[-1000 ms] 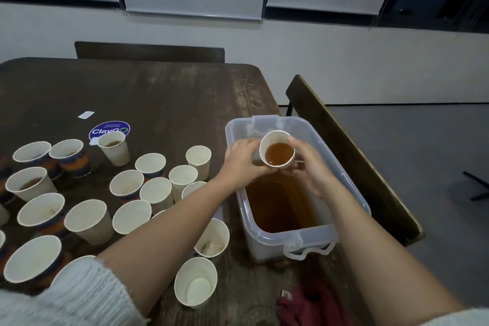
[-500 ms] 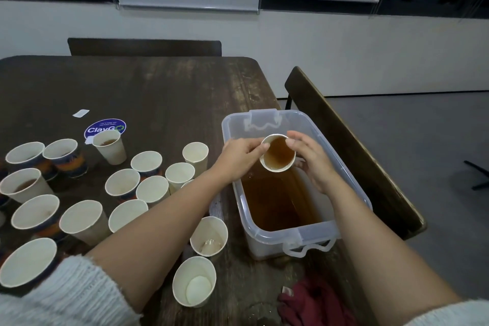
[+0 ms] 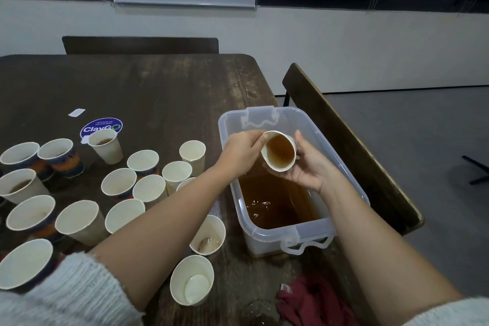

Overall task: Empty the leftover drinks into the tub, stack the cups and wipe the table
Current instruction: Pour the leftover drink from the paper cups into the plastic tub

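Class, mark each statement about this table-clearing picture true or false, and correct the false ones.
1. Both hands hold the tilted white paper cup over the clear plastic tub. True.
2. The tub is dry inside. False: brown liquid lies in it.
3. A dark red cloth lies on the dark wooden table near the tub. True.
4. The left hand rests flat on the table. False: it grips the cup's rim, with the right hand cradling it.
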Available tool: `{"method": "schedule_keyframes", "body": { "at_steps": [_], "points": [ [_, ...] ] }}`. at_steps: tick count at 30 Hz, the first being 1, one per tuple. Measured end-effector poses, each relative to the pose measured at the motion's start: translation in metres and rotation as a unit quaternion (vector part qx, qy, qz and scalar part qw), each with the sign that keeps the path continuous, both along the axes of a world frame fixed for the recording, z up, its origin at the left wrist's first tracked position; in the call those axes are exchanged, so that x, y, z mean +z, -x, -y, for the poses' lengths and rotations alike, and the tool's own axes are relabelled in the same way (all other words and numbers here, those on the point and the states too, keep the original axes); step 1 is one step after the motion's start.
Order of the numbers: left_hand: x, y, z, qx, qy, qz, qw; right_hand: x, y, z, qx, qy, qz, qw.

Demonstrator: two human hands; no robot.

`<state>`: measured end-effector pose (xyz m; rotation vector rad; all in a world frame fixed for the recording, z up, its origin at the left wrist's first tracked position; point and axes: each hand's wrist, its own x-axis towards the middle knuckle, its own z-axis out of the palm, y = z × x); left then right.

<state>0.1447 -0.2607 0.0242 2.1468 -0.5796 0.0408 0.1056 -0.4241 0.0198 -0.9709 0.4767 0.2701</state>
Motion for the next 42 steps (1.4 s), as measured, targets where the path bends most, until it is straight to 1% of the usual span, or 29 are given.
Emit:
{"method": "schedule_keyframes", "body": {
  "at_steps": [2,4,8,12,15,17,18,20,22,24,26,37,42],
  "points": [
    [-0.001,0.001,0.001,-0.007,-0.003,0.002,1.000,0.000,0.000,0.000,-0.021,-0.046,0.006,0.999],
    [-0.002,0.001,0.002,-0.007,-0.010,0.008,1.000,0.000,0.000,0.000,-0.027,-0.057,0.008,0.998],
    [-0.007,0.000,0.002,-0.014,-0.022,0.028,0.999,-0.002,0.000,0.000,-0.026,-0.040,0.007,0.999],
    [-0.011,-0.004,0.002,-0.012,-0.039,0.047,0.998,-0.001,0.001,0.000,-0.054,-0.024,0.016,0.998],
    [-0.014,-0.006,0.000,0.016,-0.050,0.056,0.997,0.002,0.001,-0.002,-0.066,0.001,0.022,0.998],
    [-0.017,-0.007,-0.003,0.057,-0.091,0.059,0.993,0.005,0.002,-0.004,-0.077,0.001,0.019,0.997],
    [-0.020,-0.008,-0.005,0.078,-0.115,0.044,0.989,0.005,0.002,-0.005,-0.080,0.001,0.017,0.997],
    [-0.025,-0.010,-0.010,0.112,-0.149,-0.022,0.982,0.006,0.003,-0.005,-0.082,0.004,0.013,0.997],
    [-0.028,-0.011,-0.013,0.130,-0.139,-0.081,0.978,0.005,0.003,-0.004,-0.088,0.005,0.014,0.996],
    [-0.029,-0.009,-0.013,0.141,-0.107,-0.110,0.978,0.004,0.003,-0.004,-0.093,0.005,0.019,0.995],
    [-0.030,-0.007,-0.013,0.147,-0.096,-0.114,0.978,0.004,0.003,-0.004,-0.095,0.010,0.024,0.995],
    [-0.034,-0.009,-0.014,0.152,-0.106,-0.102,0.977,0.001,-0.002,-0.004,-0.110,0.033,0.039,0.993],
    [-0.034,-0.008,-0.015,0.152,-0.106,-0.100,0.978,-0.001,-0.005,-0.004,-0.108,0.068,0.054,0.990]
  ]
}}
